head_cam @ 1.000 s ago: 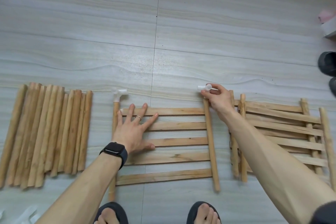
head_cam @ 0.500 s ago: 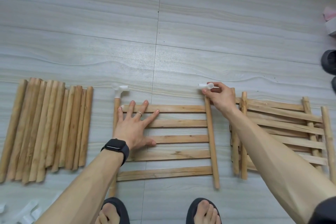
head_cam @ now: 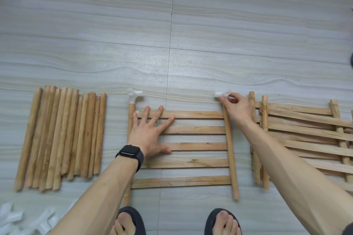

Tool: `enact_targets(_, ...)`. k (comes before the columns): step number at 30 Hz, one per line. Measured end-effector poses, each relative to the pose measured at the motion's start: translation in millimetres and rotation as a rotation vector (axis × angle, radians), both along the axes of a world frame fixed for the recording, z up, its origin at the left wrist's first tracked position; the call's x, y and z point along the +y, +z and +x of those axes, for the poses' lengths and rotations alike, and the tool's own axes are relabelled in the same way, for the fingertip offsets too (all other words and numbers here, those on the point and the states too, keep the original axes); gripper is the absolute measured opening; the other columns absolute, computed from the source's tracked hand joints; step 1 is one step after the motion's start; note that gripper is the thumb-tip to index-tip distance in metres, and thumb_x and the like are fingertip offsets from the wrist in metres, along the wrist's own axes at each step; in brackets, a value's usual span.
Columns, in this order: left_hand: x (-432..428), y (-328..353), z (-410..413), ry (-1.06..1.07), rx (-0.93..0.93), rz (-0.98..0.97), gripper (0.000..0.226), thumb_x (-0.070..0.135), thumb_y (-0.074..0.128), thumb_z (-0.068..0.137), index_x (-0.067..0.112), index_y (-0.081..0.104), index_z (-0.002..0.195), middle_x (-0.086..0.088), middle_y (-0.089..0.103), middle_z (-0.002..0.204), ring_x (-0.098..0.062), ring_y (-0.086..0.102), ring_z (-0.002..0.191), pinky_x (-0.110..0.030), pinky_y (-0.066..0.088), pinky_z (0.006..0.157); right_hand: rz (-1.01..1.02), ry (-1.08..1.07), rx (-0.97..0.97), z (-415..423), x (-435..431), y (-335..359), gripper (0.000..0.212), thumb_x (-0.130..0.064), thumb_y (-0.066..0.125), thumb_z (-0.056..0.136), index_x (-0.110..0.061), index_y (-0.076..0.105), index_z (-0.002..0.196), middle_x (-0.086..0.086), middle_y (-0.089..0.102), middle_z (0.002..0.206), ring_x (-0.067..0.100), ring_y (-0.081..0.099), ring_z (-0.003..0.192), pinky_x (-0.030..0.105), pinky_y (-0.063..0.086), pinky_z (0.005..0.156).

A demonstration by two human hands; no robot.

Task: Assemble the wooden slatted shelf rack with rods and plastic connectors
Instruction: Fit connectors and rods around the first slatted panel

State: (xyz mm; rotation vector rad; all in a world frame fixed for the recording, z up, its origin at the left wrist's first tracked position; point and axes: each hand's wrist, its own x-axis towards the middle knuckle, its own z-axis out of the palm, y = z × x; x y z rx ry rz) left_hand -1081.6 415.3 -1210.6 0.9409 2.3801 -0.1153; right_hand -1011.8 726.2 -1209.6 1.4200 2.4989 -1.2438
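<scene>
A wooden slatted shelf panel (head_cam: 194,147) lies flat on the floor in front of me. My left hand (head_cam: 150,131) presses on its left slats with fingers spread straight. A white plastic connector (head_cam: 134,96) caps the top of the panel's left rod. My right hand (head_cam: 236,108) pinches a second white connector (head_cam: 219,94) at the top end of the panel's right rod (head_cam: 230,150).
A row of loose wooden rods (head_cam: 61,135) lies to the left. More slatted panels (head_cam: 305,139) are stacked at the right. Spare white connectors (head_cam: 26,221) sit at the bottom left. My sandalled feet (head_cam: 175,223) are at the bottom edge.
The camera has shifted slightly. My right hand still holds the connector at the right rod's top end; my left hand stays pressed on the slats.
</scene>
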Motion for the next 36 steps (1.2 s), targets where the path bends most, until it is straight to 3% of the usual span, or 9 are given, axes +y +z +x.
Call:
enact_targets(4,6.9,1.2,-5.7,-0.035,0.015,-0.015,0.111,0.087,0.053,0.073,0.058,-0.026,0.146,0.007,-0.030,0.164,-0.039,-0.023,0.151,-0.068,-0.009,0.117,0.073,-0.013,-0.041,2.2,-3.5,-0.3,0.040,-0.045,0.068,0.092,-0.017,0.069,0.121,0.002,0.074,0.114,0.021,0.064,0.112,0.023,0.039,0.089)
enact_targets(8,20.0,3.5,-16.9,-0.063,0.010,-0.036,0.111,0.086,0.055,0.073,0.058,-0.023,0.147,0.006,-0.029,0.164,-0.039,-0.022,0.151,-0.068,-0.011,0.116,0.123,-0.059,-0.059,6.1,-4.8,1.2,0.039,-0.041,0.067,0.093,-0.013,0.066,0.120,0.007,0.073,0.114,0.030,0.062,0.115,0.030,0.040,0.090)
enact_targets(13,26.9,4.9,-24.4,-0.028,0.019,-0.023,0.111,0.085,0.057,0.074,0.057,-0.020,0.150,0.004,-0.025,0.166,-0.035,-0.021,0.152,-0.065,-0.012,0.117,0.153,0.025,-0.085,17.4,-15.2,14.4,0.068,-0.049,0.068,0.091,-0.010,0.045,0.143,0.010,0.058,0.135,0.030,0.050,0.129,0.042,0.040,0.105)
enact_targets(19,4.3,20.9,-19.1,-0.038,0.159,0.264,0.084,0.057,0.060,0.092,0.047,0.009,0.158,0.002,-0.001,0.170,-0.021,0.000,0.156,-0.051,-0.004,0.125,0.407,0.483,-0.061,42.9,-105.9,12.0,0.066,-0.049,0.069,0.088,-0.012,0.054,0.140,0.012,0.048,0.148,0.034,0.040,0.136,0.051,0.038,0.109)
enact_targets(23,-74.8,39.6,10.1,0.356,0.285,0.558,0.065,0.026,0.070,0.092,0.034,0.043,0.150,-0.002,0.033,0.161,-0.023,0.033,0.146,-0.046,0.027,0.119,0.398,0.871,-0.190,40.4,-180.1,7.6,0.084,-0.079,0.039,0.085,-0.037,0.028,0.157,0.005,0.007,0.171,0.036,0.001,0.156,0.063,0.013,0.119)
enact_targets(26,-149.8,52.1,42.7,0.813,0.322,0.448,0.058,0.028,0.064,0.094,0.030,0.044,0.149,-0.004,0.033,0.158,-0.027,0.037,0.140,-0.049,0.037,0.113,0.374,1.105,-0.272,40.6,-221.0,-1.9,0.087,-0.086,0.026,0.083,-0.053,-0.010,0.155,-0.001,-0.033,0.164,0.036,-0.031,0.150,0.074,-0.006,0.114)
enact_targets(30,-248.7,59.3,91.5,1.258,0.379,0.152,0.059,0.025,0.064,0.094,0.012,0.045,0.148,-0.021,0.037,0.154,-0.039,0.035,0.140,-0.051,0.031,0.114,0.376,1.215,-0.364,42.3,-242.5,-11.4,0.081,-0.080,0.021,0.091,-0.052,-0.025,0.151,-0.003,-0.042,0.159,0.037,-0.037,0.147,0.077,-0.001,0.113)
enact_targets(33,-297.1,52.8,119.0,1.334,0.202,0.001,0.057,0.034,0.063,0.095,0.018,0.046,0.147,-0.019,0.034,0.156,-0.038,0.030,0.143,-0.048,0.030,0.114,0.412,1.247,-0.432,37.9,-232.6,-8.9,0.079,-0.082,0.020,0.091,-0.054,-0.025,0.150,-0.006,-0.042,0.157,0.035,-0.033,0.149,0.074,0.004,0.115)
enact_targets(36,-319.7,50.1,128.7,1.341,0.085,0.045,0.036,0.036,0.060,0.096,0.027,0.060,0.132,-0.007,0.036,0.150,-0.031,0.034,0.137,-0.040,0.040,0.103,0.436,1.288,-0.482,31.8,-228.2,-0.2,0.080,-0.080,0.025,0.092,-0.054,-0.020,0.152,-0.005,-0.034,0.163,0.036,-0.023,0.153,0.069,0.018,0.115)
